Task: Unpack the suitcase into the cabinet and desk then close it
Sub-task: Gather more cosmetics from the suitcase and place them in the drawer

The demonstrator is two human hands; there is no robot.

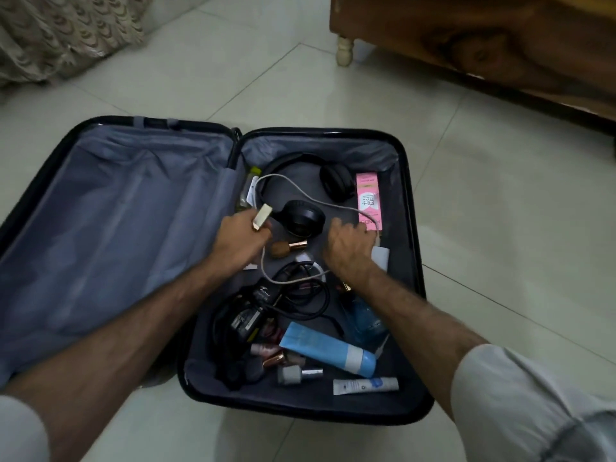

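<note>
A black suitcase [418,295] lies open on the floor, its left half holding only grey lining. The right half holds black headphones [305,218], a pink BB cream box [368,200], a blue tube [328,350], a white tube [365,385], black cables with a power adapter [245,320], makeup brushes and small bottles. My left hand [238,243] is shut on the plug end of a white cable [293,185] that loops over the headphones. My right hand [351,246] reaches down beside the pink box, fingers curled over the cable's other end; what it grips is hidden.
A wooden piece of furniture [483,45] with a cream turned leg [344,50] stands at the upper right. A patterned fabric [60,31] hangs at the upper left. Pale floor tiles [500,211] surround the suitcase.
</note>
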